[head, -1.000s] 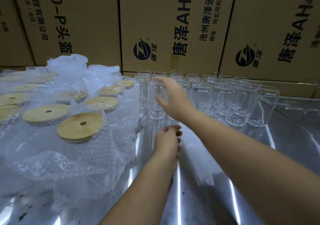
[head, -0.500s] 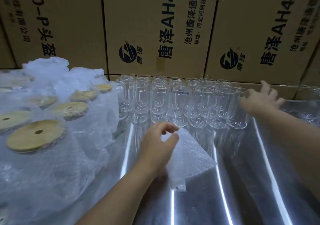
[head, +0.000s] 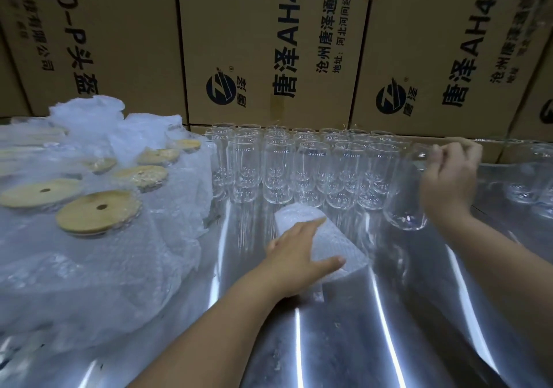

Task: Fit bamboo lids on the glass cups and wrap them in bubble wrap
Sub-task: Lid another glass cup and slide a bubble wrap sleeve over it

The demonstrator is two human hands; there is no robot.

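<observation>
1. Glass cup (head: 404, 196): centre right of frame, at the right end of the front cup row. Tilted, rim toward upper right, no lid on it.
2. Right hand (head: 449, 184): gripping that cup near the rim, fingers (head: 441, 153) curled over the lip. Can't tell if the base is off the bench (head: 359, 342).
3. Bubble wrap sheet (head: 344, 238): small piece at frame centre, lying on the bench just in front of the rows.
4. Left hand (head: 296, 256): resting on the sheet, fingers straight and slightly spread, thumb out to the right, pinching nothing.
5. Bare cups (head: 278, 172): upright, packed in tight rows at centre. A few more (head: 532, 187) at the right edge.
6. Bamboo lids (head: 98, 211): left side, lying flat among a bubble wrap pile (head: 89, 283), farther ones veiled by wrap.
7. Cardboard boxes (head: 254, 28): stacked across the top of the frame, directly behind the rows.
</observation>
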